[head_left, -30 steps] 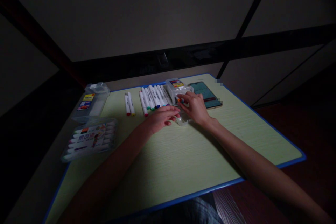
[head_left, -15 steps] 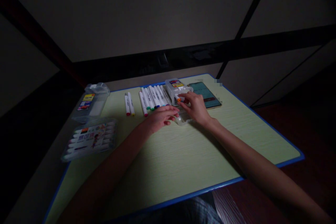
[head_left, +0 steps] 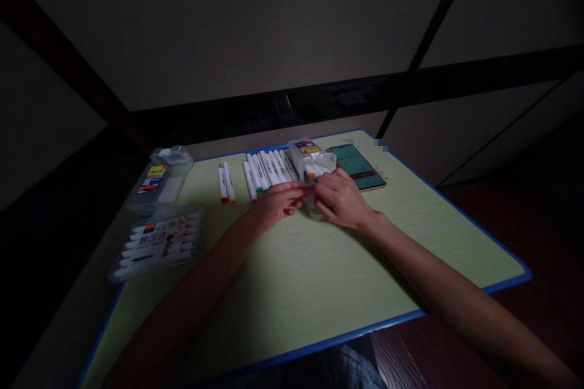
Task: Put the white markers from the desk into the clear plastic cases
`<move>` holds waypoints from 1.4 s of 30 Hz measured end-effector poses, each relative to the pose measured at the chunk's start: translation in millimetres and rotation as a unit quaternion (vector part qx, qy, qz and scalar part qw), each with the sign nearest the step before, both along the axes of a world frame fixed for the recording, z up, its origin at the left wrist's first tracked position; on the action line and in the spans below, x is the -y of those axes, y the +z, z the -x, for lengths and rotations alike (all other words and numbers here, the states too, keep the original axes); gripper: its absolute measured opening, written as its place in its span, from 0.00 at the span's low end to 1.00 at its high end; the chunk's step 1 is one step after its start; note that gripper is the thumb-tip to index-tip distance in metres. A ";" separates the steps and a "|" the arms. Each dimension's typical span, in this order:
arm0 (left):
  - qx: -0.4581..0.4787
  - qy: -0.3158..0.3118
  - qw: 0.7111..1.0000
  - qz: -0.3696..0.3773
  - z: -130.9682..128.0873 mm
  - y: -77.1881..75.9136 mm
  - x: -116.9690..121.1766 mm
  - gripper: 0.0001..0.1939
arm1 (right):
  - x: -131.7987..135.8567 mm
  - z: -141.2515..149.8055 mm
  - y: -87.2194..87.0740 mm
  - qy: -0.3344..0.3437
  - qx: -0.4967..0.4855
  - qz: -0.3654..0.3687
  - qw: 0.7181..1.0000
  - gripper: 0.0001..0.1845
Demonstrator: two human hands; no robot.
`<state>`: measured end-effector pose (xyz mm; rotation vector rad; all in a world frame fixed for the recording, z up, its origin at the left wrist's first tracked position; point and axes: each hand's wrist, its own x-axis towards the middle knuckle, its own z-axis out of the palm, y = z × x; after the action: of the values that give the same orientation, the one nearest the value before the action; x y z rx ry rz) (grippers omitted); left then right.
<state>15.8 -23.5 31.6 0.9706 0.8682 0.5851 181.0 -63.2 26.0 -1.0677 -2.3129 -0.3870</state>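
Observation:
My left hand [head_left: 280, 202] is held above the table, fingers bent together and pointing right. My right hand [head_left: 340, 199] meets its fingertips, thumb and fingers pinched close. What lies between the two sets of fingertips is hidden. Just behind them lies a clear plastic marker case [head_left: 298, 158], its open end facing me. An orange-ended marker [head_left: 312, 175] shows inside that opening. To the left of the case, several white markers [head_left: 269, 169] lie side by side, partly covered by my left hand.
Two separate markers [head_left: 225, 182] lie farther left. At the left edge are an empty-looking clear case [head_left: 159, 179] and a filled marker case [head_left: 157, 243]. A phone [head_left: 358, 165] lies right of the open case on the blue-edged table [head_left: 310, 292].
My right hand has let go of the orange-ended marker, now inside the case, and moved down and left to my left fingertips. My left hand has barely moved.

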 end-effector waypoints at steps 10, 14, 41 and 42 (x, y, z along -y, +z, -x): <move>0.018 0.078 0.997 -0.015 19.8 28.9 -14.1 0.05 | 33.5 29.2 3.4 0.268 0.153 0.030 0.951 0.08; 0.058 0.116 0.990 -0.053 39.6 47.6 -25.6 0.04 | 43.0 37.6 0.1 0.307 0.163 0.047 0.937 0.07; -0.391 -0.103 0.695 -0.595 63.3 -20.2 -63.4 0.23 | 40.9 39.8 -12.0 0.280 0.186 0.067 0.940 0.09; -0.398 -0.116 0.684 -0.601 62.5 -23.5 -62.9 0.23 | 40.6 39.9 -12.3 0.280 0.185 0.066 0.940 0.09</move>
<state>-46.7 39.3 8.1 2.6599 1.0504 0.4594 141.1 -103.8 13.7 -0.3625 -2.8773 -0.2181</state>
